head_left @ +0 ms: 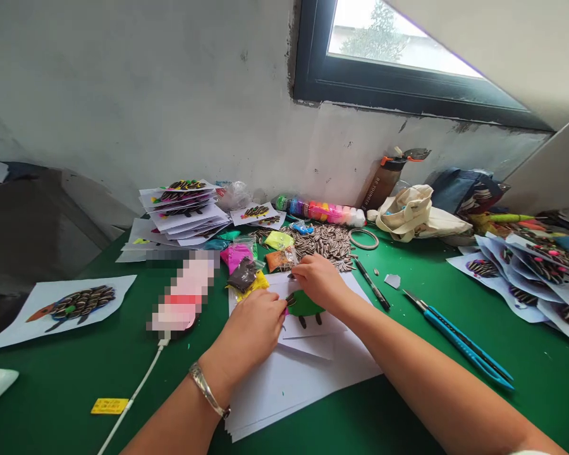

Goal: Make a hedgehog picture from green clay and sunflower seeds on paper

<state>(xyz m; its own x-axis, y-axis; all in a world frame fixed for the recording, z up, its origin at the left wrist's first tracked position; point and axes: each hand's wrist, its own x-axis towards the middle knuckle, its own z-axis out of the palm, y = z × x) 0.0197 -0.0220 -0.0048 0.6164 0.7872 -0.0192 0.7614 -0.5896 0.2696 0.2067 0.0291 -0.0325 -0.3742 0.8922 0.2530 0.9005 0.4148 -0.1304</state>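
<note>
My right hand has its fingertips pinched together just over a small dark sunflower seed, at the upper edge of a green shape on a white card. Seeds stick to this shape, and two dark ones stand out below it like feet. At the card's left side rests my left hand, fingers curled together, with a bit of pink at the tips; what they grip is hidden. Under the card lies a stack of white paper. Bags of yellow, dark and magenta clay lie beside my left hand.
Loose sunflower seeds are heaped behind my hands. A black pen and a blue craft knife, blade showing, lie to the right. Finished seed pictures are piled at the back left. A charging cable crosses the left front.
</note>
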